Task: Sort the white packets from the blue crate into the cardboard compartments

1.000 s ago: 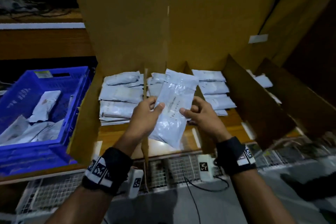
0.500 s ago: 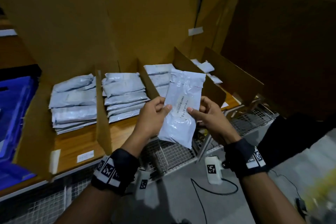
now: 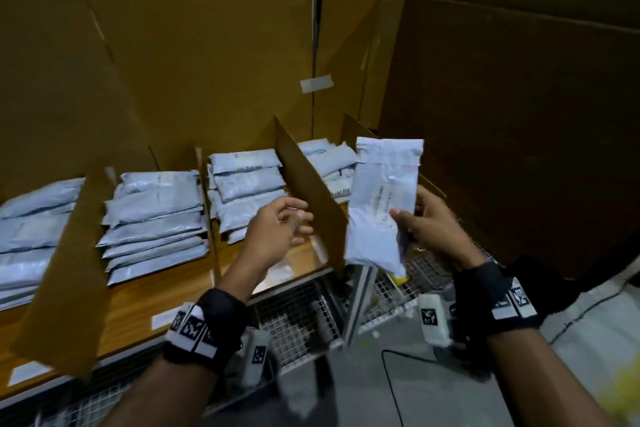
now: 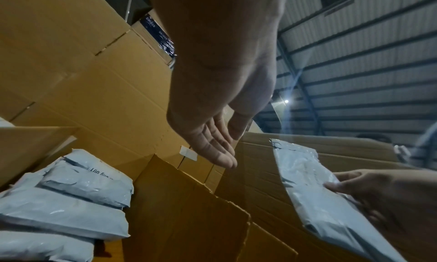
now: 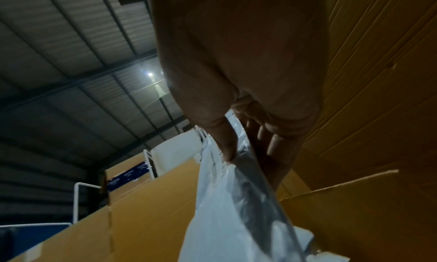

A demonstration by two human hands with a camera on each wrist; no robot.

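One packet (image 3: pixel 381 204), long axis upright, pinched in right hand (image 3: pixel 433 222) at far-right compartment (image 3: pixel 332 166); left hand (image 3: pixel 277 229) empty, loosely curled, farther off.

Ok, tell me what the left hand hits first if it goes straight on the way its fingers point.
Probably the cardboard divider: the left hand, open and empty, points its fingers right at its face. The packet in the right hand lies beyond. Depth is unclear.
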